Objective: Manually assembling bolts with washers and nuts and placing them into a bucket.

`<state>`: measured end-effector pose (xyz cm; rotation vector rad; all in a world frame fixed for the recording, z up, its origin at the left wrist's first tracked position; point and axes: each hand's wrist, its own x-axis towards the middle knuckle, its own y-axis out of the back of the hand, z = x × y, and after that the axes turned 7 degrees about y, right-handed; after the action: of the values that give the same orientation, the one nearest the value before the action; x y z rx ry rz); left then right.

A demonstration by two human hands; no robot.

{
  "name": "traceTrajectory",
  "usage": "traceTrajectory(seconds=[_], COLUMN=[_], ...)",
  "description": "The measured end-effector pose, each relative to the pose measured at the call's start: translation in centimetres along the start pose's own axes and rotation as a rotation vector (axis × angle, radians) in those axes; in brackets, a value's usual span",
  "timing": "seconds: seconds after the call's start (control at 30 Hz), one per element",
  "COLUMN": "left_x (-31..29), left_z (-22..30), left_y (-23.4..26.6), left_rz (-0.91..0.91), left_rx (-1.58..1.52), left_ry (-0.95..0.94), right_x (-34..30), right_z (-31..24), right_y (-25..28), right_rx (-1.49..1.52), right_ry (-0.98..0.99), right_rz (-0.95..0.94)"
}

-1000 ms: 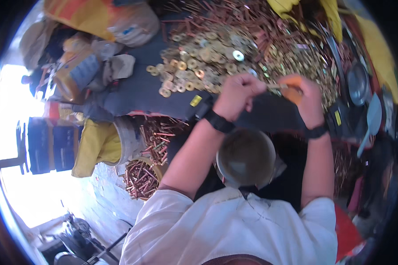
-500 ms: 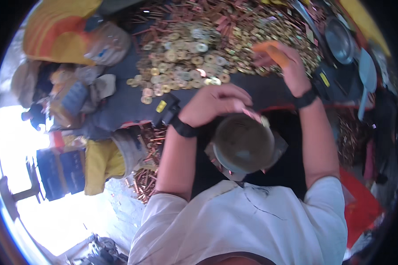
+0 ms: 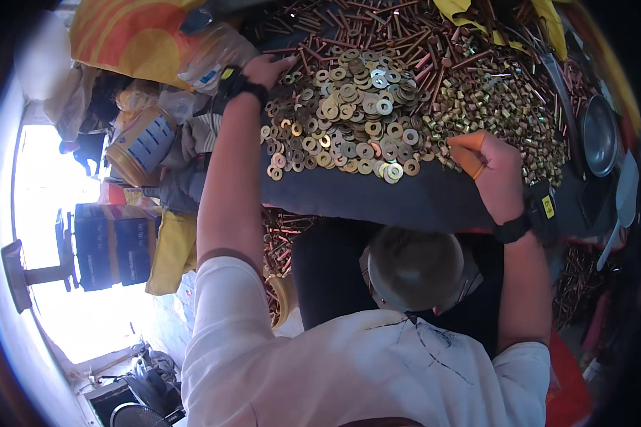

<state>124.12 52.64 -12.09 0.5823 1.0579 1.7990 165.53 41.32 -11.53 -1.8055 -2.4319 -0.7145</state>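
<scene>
My left hand (image 3: 267,72) reaches to the far left, at the edge of a heap of copper-coloured bolts (image 3: 335,35) and beside the flat metal washers (image 3: 349,92). Its fingers point right and are partly hidden, so their grip does not show clearly. My right hand (image 3: 493,174), with orange covers on its fingers, is bent into a pinch at the near edge of a pile of small brass-coloured sleeves (image 3: 509,114). Whatever lies between its fingertips is too small to make out. A round bowl (image 3: 414,267) sits at my lap, between my legs.
Dark cloth (image 3: 349,196) covers the work surface. At the right lie a metal pan (image 3: 600,135) and a pale scoop-like tool (image 3: 627,188). To the left are a yellow tin (image 3: 142,146), a plastic bag (image 3: 217,60) and a dark blue box (image 3: 114,245). More bolts (image 3: 285,231) are below the table edge.
My left hand has moved from above the bowl to the far left, by the bolts. My right hand has come down nearer to the front edge of the sleeves. The view has shifted.
</scene>
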Motion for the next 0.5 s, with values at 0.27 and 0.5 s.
traceTrajectory(seconds=[0.27,0.5], left_x=[4.4,4.3], left_z=[2.8,2.5], left_y=[-4.8,-5.1], left_rz=[-0.182,0.021], left_rx=[0.428,0.510], left_ry=[0.002,-0.066], right_x=[0.9,1.0], right_z=[0.0,-0.1], right_y=[-0.6,-0.3], right_rx=[-0.257,-0.225], right_ry=[0.215,0.289], right_rz=[-0.044,-0.012])
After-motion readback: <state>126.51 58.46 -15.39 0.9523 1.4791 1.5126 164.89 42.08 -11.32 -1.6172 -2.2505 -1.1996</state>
